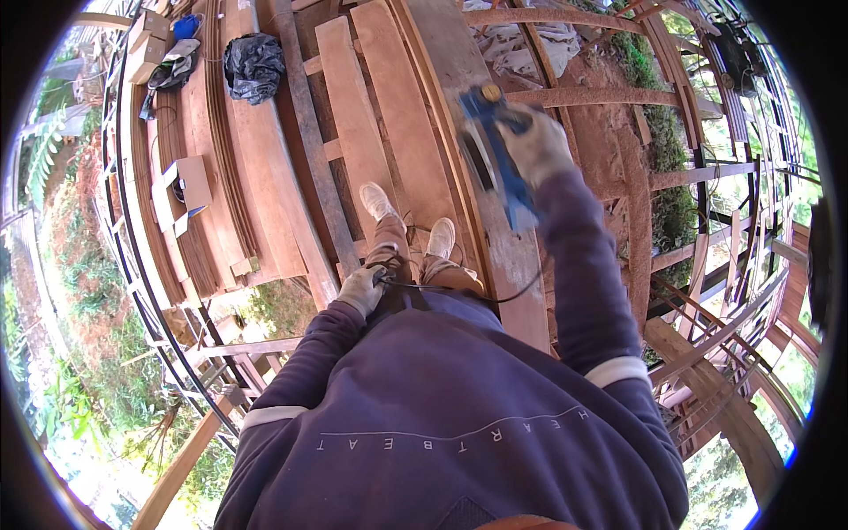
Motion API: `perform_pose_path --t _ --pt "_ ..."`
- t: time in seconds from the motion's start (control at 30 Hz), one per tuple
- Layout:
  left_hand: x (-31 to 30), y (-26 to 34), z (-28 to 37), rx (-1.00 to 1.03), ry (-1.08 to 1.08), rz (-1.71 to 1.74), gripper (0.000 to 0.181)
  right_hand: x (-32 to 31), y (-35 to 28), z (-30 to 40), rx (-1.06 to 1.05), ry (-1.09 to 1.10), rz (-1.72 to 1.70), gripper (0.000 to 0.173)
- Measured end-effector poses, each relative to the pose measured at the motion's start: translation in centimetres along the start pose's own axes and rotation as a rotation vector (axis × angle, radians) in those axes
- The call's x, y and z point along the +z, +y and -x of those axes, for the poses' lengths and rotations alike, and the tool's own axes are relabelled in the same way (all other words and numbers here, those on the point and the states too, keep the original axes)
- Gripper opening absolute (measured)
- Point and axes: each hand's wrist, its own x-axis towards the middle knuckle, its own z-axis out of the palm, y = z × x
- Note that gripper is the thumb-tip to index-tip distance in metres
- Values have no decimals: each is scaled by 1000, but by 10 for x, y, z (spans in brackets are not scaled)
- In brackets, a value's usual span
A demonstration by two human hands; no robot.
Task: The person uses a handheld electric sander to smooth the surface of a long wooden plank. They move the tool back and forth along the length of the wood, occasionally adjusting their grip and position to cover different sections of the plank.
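My gloved right hand (543, 142) is shut around the rear handle of a blue electric hand planer (493, 156) with a gold-coloured front knob. The planer is over a long, worn wooden board (513, 265) to my right; blur hides whether its sole touches the wood. From the tool, a black power cord (493, 301) curves back across my legs. My gloved left hand (361, 291) is closed on that cord by my left thigh. Between board and feet runs a narrow upright plank edge (457, 179).
Loose planks (354, 99) lie around my shoes (440, 238). Leftward are stacked boards (255, 179), a black plastic bag (254, 68), an opened cardboard box (182, 192) and more boxes (149, 46). On the right, dusty beams (596, 97) span gaps above the ground.
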Motion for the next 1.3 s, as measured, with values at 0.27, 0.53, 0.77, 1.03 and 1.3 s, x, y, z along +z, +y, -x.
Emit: perform_pose_path --t 0.27,0.53,0.77,1.03,1.3 --pt "-49 -1 -47 59 -1 140 39 -15 29 110 -35 26 -109 35" --pt "-110 -7 -137 136 4 113 37 13 -51 -84 -17 0 -27 35" --pt "-184 -19 -176 120 -102 12 28 42 -121 -278 79 72 124 42" --pt "-251 -39 -189 5 11 250 31 37 -103 -183 133 21 -138 38" --pt "-282 -54 -215 -42 44 354 32 22 -121 -194 100 60 -100 34"
